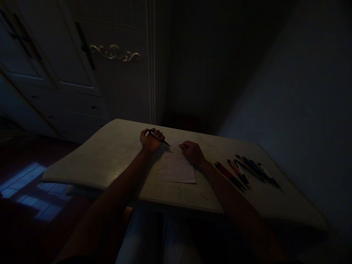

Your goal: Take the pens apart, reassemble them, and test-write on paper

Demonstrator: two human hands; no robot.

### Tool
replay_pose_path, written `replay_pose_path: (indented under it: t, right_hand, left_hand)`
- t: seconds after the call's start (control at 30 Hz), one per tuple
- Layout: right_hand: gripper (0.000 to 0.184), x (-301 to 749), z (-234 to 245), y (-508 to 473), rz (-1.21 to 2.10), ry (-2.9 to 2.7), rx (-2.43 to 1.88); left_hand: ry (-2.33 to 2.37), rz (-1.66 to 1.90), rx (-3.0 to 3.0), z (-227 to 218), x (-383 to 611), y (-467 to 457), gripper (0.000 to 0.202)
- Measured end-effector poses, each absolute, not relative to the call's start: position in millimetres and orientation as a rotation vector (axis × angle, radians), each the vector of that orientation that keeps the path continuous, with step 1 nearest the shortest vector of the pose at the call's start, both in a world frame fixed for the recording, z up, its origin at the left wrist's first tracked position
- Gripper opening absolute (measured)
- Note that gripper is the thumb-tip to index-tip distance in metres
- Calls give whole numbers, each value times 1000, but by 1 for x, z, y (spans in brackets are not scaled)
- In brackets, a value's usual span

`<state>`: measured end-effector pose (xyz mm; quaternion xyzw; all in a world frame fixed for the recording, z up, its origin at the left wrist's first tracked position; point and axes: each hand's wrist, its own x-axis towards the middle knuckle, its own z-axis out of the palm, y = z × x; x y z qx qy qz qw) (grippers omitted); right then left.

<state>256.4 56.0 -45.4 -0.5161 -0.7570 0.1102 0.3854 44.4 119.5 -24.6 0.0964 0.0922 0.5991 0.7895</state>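
My left hand (150,139) is closed round a dark pen (161,138) that points right, its tip just past the top left corner of a sheet of paper (176,168). The paper lies on a pale table (110,157) and bears faint handwriting. My right hand (193,153) rests on the paper's upper right part with the fingers curled; whether it holds anything is hidden in the dim light.
Several pens (246,171), red, dark and white, lie in a row on the table to the right of my right arm. A white cabinet (82,73) with a gold ornament stands behind the table. A wall (302,110) is close on the right.
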Motion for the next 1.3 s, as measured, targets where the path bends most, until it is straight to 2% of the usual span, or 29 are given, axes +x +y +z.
replay_pose_path:
  t: [1.3]
  right_hand:
    - [25,256,-48,57,298,-1962,-1309]
  left_hand:
    - [248,1296,212,-22,44,118,36]
